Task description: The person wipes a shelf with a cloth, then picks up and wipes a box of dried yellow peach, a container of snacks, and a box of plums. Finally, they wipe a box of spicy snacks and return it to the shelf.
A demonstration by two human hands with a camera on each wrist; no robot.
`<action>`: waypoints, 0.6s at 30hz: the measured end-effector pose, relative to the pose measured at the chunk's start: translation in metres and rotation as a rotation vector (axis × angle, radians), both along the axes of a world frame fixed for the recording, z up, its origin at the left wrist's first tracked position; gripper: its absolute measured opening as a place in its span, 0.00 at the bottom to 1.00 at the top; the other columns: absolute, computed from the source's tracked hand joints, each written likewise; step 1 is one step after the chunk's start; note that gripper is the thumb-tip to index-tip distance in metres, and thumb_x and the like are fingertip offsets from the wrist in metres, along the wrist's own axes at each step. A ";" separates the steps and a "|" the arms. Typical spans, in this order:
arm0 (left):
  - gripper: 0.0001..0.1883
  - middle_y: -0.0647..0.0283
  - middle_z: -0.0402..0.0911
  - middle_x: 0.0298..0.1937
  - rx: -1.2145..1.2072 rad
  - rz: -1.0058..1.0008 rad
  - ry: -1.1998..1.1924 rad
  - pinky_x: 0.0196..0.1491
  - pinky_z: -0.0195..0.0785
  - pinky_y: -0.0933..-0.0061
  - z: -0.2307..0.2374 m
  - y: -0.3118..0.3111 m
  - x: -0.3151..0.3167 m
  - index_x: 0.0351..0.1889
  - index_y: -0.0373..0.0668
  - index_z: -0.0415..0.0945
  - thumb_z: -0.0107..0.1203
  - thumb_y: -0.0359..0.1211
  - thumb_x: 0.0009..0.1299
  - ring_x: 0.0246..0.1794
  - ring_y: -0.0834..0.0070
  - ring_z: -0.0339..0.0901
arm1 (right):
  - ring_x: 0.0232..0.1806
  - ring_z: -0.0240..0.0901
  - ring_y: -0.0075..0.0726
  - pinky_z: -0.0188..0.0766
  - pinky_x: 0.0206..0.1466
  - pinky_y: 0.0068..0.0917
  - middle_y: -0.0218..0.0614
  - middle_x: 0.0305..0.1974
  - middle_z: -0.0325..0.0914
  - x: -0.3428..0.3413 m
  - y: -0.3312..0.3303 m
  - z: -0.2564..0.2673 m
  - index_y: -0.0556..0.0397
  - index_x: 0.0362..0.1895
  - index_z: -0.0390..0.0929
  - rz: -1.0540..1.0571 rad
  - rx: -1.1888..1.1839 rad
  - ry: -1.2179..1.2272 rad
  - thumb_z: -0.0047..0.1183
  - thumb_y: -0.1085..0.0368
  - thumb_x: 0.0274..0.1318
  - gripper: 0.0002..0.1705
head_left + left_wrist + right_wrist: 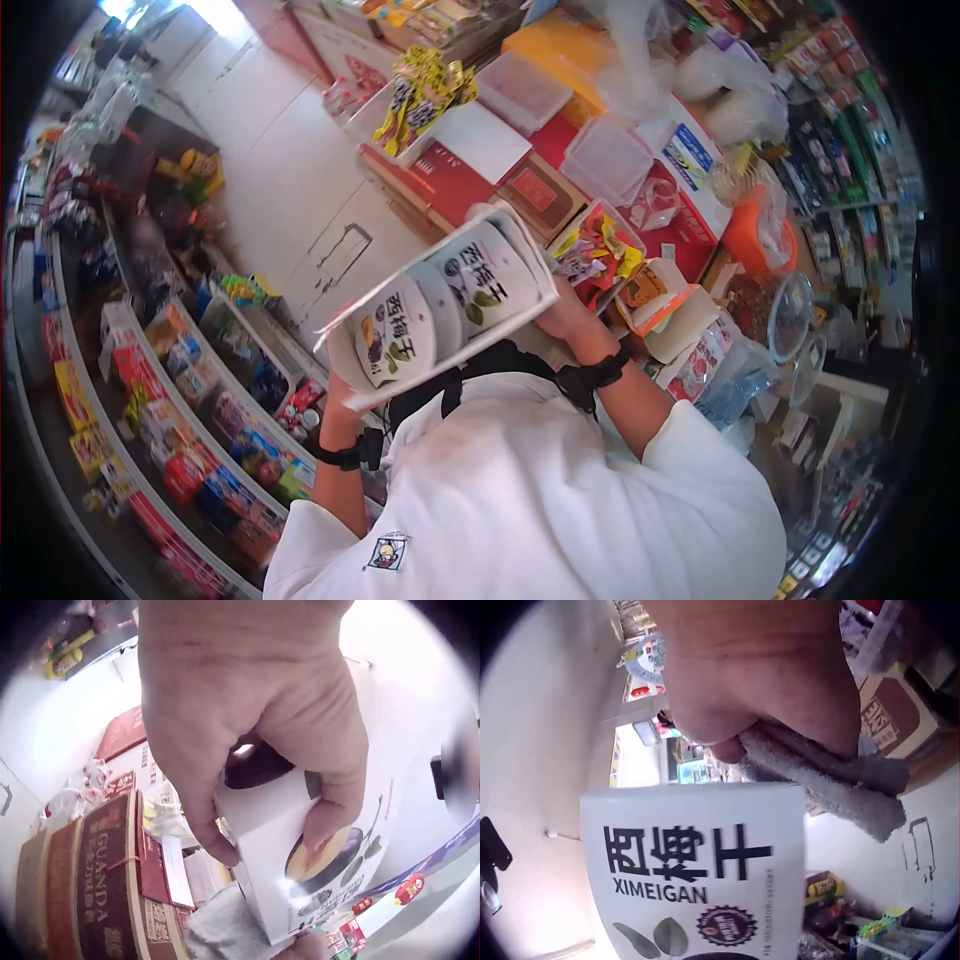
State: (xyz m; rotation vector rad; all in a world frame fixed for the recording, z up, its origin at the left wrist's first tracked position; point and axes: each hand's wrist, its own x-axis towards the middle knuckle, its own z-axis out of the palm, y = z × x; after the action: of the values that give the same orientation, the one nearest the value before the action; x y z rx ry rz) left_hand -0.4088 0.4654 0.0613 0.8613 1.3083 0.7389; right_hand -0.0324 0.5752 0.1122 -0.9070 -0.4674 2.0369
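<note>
XIMEIGAN box [270,855] sits gripped in the left fingers [201,817], while the right fingers [840,735] clasp grey cloth [832,784].

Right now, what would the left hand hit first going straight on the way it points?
Past the white box already in the grip of the left hand, probably the grey cloth; how close is unclear.

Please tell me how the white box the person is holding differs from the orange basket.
The white box is long and rectangular, while the orange basket looks rounded. The white box carries dark lettering and plum pictures; no print can be made out on the orange basket. The left hand grips the white box, while the orange basket sits untouched.
</note>
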 end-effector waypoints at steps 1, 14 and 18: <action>0.43 0.61 0.74 0.64 0.143 0.134 -0.156 0.63 0.70 0.60 0.016 -0.016 0.010 0.71 0.44 0.62 0.71 0.29 0.55 0.63 0.67 0.73 | 0.56 0.76 0.32 0.71 0.59 0.32 0.35 0.55 0.79 -0.002 -0.006 0.001 0.55 0.62 0.74 0.127 0.302 -0.423 0.50 0.62 0.66 0.22; 0.17 0.62 0.80 0.42 0.083 1.061 -0.307 0.41 0.77 0.68 0.010 -0.218 0.037 0.45 0.40 0.74 0.54 0.42 0.65 0.39 0.70 0.81 | 0.49 0.79 0.29 0.76 0.50 0.27 0.35 0.49 0.81 -0.104 -0.033 0.031 0.56 0.57 0.77 0.272 0.107 -0.097 0.55 0.65 0.65 0.18; 0.12 0.63 0.80 0.35 0.215 0.994 -0.253 0.36 0.76 0.69 -0.037 -0.288 0.017 0.37 0.41 0.75 0.53 0.38 0.62 0.33 0.71 0.81 | 0.54 0.75 0.25 0.68 0.61 0.25 0.31 0.56 0.79 -0.137 -0.064 0.026 0.59 0.65 0.71 0.485 0.336 -0.163 0.54 0.69 0.66 0.24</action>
State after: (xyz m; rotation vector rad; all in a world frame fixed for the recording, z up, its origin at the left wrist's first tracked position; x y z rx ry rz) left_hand -0.3919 0.1774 0.0240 0.2042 1.4090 1.7249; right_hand -0.1689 0.5113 0.1384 -0.8075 -1.1758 2.2174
